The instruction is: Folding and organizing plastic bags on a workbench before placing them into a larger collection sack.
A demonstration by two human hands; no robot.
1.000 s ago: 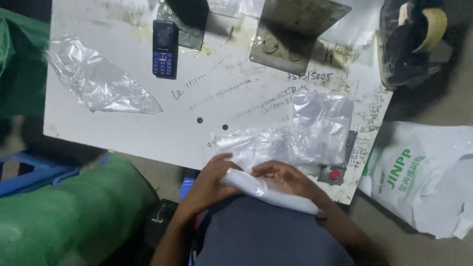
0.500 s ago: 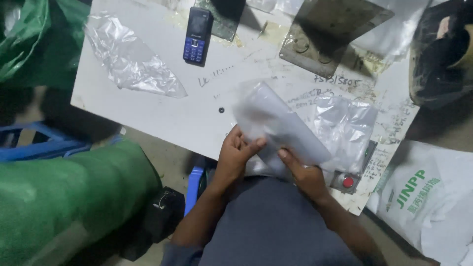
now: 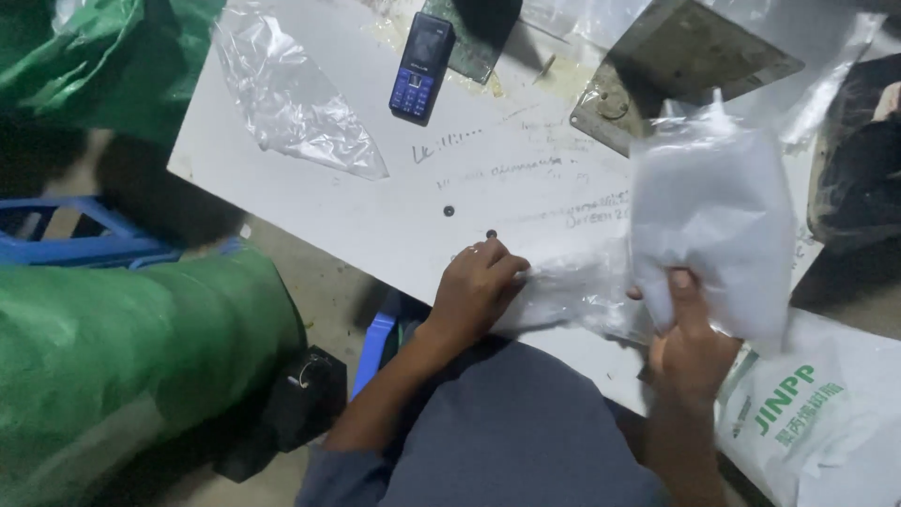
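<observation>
Gripping crinkly plastic packet [image 3: 713, 225] (translucent): right hand [image 3: 693, 343].

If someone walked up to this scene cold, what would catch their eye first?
Most likely the filled white plastic packet lifted above the white table at the right, gripped from below by the right hand. Next, the left hand pressing on crumpled clear plastic at the table's near edge. Further back lie a dark keypad phone and a clear bag, with green sacks at the left.

White packet [image 3: 710, 235], 3 o'clock; clear bag [image 3: 291, 99], 11 o'clock; dark phone screen [image 3: 428, 47], 12 o'clock; white printed sack [image 3: 826, 422], 4 o'clock.
</observation>
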